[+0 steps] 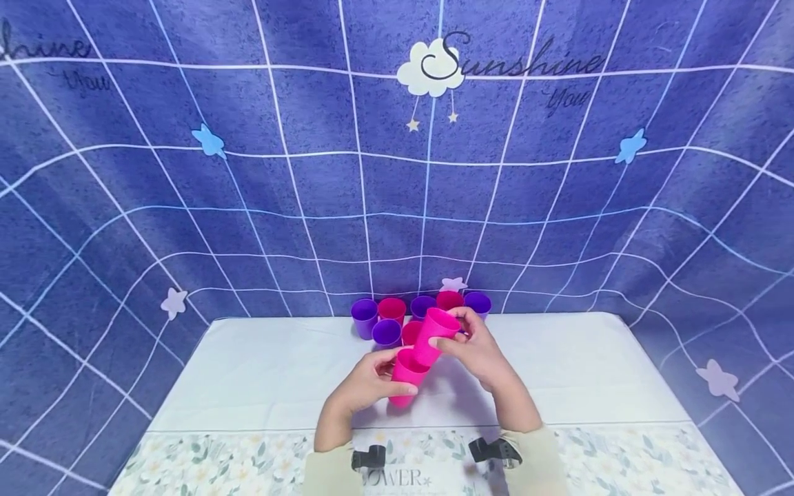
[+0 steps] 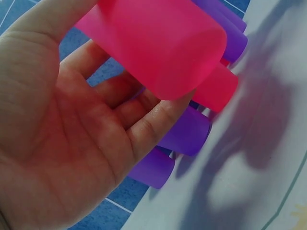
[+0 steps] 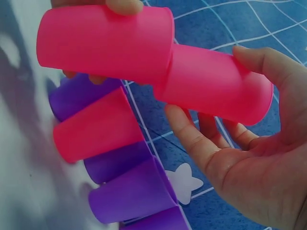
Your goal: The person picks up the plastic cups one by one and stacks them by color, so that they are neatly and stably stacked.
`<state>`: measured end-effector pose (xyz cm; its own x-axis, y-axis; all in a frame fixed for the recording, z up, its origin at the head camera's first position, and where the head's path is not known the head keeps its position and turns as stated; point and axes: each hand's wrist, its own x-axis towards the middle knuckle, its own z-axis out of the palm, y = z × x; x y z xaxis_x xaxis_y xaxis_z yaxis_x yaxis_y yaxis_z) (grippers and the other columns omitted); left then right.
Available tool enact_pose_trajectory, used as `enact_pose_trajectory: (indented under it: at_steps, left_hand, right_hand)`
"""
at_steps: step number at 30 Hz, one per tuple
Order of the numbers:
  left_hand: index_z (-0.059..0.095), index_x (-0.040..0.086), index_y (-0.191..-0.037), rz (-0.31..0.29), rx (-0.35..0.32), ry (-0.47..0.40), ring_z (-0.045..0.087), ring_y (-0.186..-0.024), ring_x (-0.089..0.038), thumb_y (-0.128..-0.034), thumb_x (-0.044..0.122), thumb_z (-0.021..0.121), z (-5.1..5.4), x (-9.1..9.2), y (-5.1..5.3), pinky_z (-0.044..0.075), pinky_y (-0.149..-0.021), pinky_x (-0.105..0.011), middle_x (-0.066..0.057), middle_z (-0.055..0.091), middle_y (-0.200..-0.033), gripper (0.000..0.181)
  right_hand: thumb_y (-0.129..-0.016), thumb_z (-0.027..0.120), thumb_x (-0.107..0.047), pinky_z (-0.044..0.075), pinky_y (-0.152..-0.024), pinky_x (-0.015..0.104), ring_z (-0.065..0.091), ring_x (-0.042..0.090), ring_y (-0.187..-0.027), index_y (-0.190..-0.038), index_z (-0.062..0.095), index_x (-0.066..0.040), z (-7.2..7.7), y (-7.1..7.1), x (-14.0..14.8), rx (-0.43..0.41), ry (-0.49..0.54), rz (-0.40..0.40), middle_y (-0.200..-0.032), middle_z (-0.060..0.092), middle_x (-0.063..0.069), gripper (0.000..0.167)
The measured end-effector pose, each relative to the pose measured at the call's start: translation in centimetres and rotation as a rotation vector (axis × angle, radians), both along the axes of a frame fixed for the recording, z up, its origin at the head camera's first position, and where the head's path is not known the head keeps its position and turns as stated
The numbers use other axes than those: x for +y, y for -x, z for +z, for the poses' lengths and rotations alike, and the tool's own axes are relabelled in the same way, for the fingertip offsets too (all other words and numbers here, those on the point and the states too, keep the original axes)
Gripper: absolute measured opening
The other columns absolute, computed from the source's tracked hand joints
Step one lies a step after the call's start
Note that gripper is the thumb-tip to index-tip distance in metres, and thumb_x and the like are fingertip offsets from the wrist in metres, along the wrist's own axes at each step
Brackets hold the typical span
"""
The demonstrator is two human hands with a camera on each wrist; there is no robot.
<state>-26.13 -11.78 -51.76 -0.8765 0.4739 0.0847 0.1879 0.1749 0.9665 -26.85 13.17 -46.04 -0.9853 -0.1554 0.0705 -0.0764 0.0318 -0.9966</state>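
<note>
My left hand (image 1: 366,386) grips a bright pink cup (image 1: 408,386), thumb on the near side and fingers behind. My right hand (image 1: 477,348) holds a second pink cup (image 1: 435,334), tilted, its base at the mouth of the left one. In the right wrist view the base of the right cup (image 3: 220,84) sits just inside the rim of the left cup (image 3: 103,43). The left wrist view shows the left cup (image 2: 158,48) between the thumb and fingers of my left hand (image 2: 62,124).
Behind the hands, purple cups (image 1: 364,319) and red-pink cups (image 1: 392,310) stand in rows near the back edge of the white table (image 1: 260,372). A blue grid-patterned cloth (image 1: 322,179) hangs behind. A floral strip (image 1: 217,461) runs along the front.
</note>
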Motion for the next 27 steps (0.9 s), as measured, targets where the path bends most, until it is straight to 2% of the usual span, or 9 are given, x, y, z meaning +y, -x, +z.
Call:
enact_pose_trajectory:
  at_steps: [4, 12, 20, 27]
  left_hand:
    - [0.067, 0.014, -0.141, 0.001, 0.002, 0.005, 0.071, -0.094, -0.017, -0.0833, 0.019, 0.091, 0.0, 0.4, 0.1, 0.059, -0.085, -0.029, -0.014, 0.077, -0.119, 0.062]
    - [0.067, 0.013, -0.142, 0.000, 0.012, 0.018, 0.069, -0.094, -0.017, -0.0828, 0.019, 0.091, -0.1, 0.0, 0.0, 0.058, -0.084, -0.029, -0.013, 0.077, -0.119, 0.064]
    - [0.065, 0.013, -0.144, -0.009, -0.008, 0.020, 0.069, -0.096, -0.018, -0.0846, 0.018, 0.090, -0.2, 0.1, 0.1, 0.059, -0.086, -0.029, -0.013, 0.076, -0.119, 0.065]
    - [0.065, 0.011, -0.143, -0.009, -0.018, 0.011, 0.070, -0.094, -0.017, -0.0847, 0.018, 0.090, -0.3, 0.1, 0.0, 0.060, -0.084, -0.028, -0.015, 0.076, -0.120, 0.064]
  right_hand:
    - [-0.085, 0.079, -0.004, 0.058, -0.078, 0.024, 0.061, 0.010, -0.089, -0.130, 0.050, -0.001, -0.1, 0.0, 0.2, 0.004, 0.014, 0.023, -0.105, 0.063, 0.002, 0.054]
    - [-0.085, 0.079, -0.004, 0.059, -0.080, 0.026, 0.062, 0.013, -0.090, -0.133, 0.050, 0.000, -0.3, 0.1, -0.3, 0.003, 0.012, 0.083, -0.108, 0.064, 0.002, 0.056]
    - [-0.083, 0.080, -0.003, 0.058, -0.080, 0.025, 0.067, 0.014, -0.090, -0.131, 0.051, 0.001, -0.9, 0.1, -0.5, 0.045, -0.040, 0.175, -0.113, 0.065, 0.006, 0.056]
    - [-0.084, 0.082, -0.003, 0.059, -0.084, 0.027, 0.070, 0.018, -0.094, -0.129, 0.053, 0.001, -1.1, -0.1, -0.8, 0.057, -0.116, 0.211, -0.118, 0.066, 0.013, 0.054]
